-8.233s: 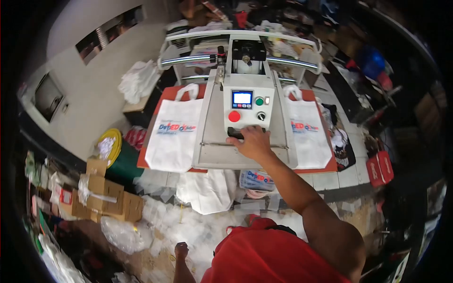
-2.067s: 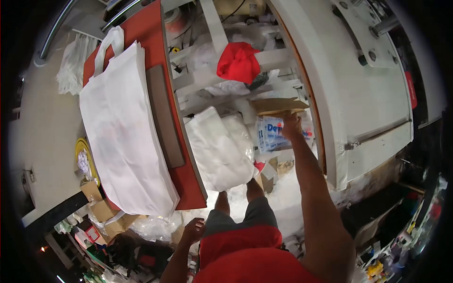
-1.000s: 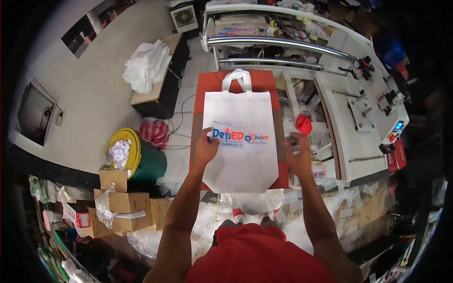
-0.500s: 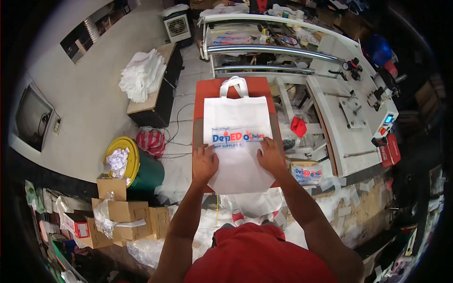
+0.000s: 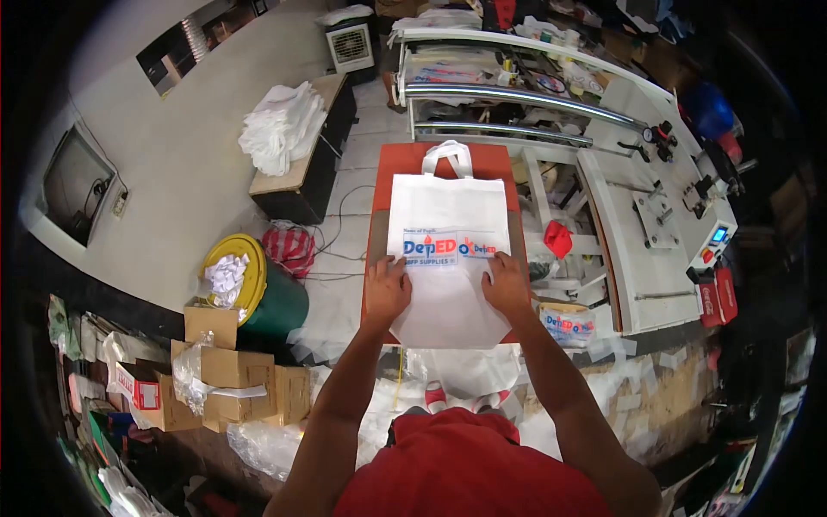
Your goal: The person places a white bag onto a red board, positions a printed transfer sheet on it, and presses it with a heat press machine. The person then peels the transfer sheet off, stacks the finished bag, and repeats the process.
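Observation:
A white bag (image 5: 448, 297) with two handles lies flat on a red and brown board (image 5: 382, 194). Across its middle is a printed film (image 5: 431, 248) with blue and red lettering. My left hand (image 5: 387, 291) rests at the left edge of the bag, fingers apart, by the film's lower left corner. On the other side, my right hand (image 5: 506, 286) lies spread on the bag's right edge, its fingertips near the right end of the print. Both hands touch the bag without gripping it.
Left are a pile of white bags (image 5: 282, 129) on a bench, a green bin with yellow rim (image 5: 257, 280) and cardboard boxes (image 5: 237, 375). Right stands a white press machine (image 5: 663, 258), with a box of printed films (image 5: 567, 326) near its base.
The view has shifted, so the board and bag appear further right. My hands remain at the bag's two sides, with the fingers only slightly moved.

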`<state>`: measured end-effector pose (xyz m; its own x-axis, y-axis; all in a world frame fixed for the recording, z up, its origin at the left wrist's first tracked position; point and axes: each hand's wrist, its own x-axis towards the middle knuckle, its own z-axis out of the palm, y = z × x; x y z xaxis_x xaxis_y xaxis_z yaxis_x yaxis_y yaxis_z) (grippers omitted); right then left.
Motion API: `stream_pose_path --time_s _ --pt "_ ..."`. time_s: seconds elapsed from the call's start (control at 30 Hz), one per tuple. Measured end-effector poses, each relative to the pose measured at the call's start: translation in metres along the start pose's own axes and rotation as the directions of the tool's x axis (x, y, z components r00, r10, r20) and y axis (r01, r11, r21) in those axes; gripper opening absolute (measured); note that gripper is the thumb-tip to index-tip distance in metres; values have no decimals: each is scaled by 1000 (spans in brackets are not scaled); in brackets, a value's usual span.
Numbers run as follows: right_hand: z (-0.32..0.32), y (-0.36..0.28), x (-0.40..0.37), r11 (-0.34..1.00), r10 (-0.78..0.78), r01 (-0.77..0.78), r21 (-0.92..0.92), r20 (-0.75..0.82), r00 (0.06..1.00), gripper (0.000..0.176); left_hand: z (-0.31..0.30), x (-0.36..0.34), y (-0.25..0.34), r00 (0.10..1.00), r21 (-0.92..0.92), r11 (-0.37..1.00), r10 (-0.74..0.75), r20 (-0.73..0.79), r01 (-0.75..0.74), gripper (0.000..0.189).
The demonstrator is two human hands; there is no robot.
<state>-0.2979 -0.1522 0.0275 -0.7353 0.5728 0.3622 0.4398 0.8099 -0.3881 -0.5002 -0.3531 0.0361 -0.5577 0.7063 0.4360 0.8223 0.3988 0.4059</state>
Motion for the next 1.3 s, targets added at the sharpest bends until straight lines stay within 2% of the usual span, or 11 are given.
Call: stream_pose_path --time_s 0.53,0.77,0.93,1.0,1.07,1.13,1.17,1.2,1.23,1.27,1.3 --pt "-3 -2 0 1000 22 -23 15 3 1000 38 3 1 -3 998 76 995 60 -17 -58 41" --pt "-1 -2 1 999 20 -19 28 -57 998 35 -1 3 -2 998 89 995 51 26 -53 43" --pt "-4 -3 1 999 38 -37 13 -53 998 33 0 3 -5 998 51 997 56 32 -57 46" --pt "-9 0 3 998 46 -40 49 -143 989 34 -2 1 -11 1000 -19 1000 17 -8 -17 47" --pt "-58 -2 -2 990 70 -44 131 -205 976 32 -14 -4 -17 999 -90 996 -25 -46 21 49" --pt "-102 25 -22 955 199 -105 277 -336 921 22 -43 -21 -21 974 -210 977 -72 -216 25 51" --pt "-124 57 -39 967 201 -116 226 -402 893 19 -51 -37 -32 964 -183 981 -105 -246 60 49" --pt "-160 84 -52 996 74 -43 75 -482 873 17 -58 -56 -45 951 -157 983 -138 -276 96 47" --pt "-187 122 -68 965 244 -262 33 -490 837 18 -61 -80 -59 929 -181 960 -255 -268 211 45" --pt "-224 139 -78 921 253 -374 -113 -558 790 19 -64 -106 -72 900 -177 953 -291 -323 244 43" --pt "-250 186 -93 874 172 -406 -265 -614 770 26 -69 -132 -83 878 -211 922 -377 -296 325 42"
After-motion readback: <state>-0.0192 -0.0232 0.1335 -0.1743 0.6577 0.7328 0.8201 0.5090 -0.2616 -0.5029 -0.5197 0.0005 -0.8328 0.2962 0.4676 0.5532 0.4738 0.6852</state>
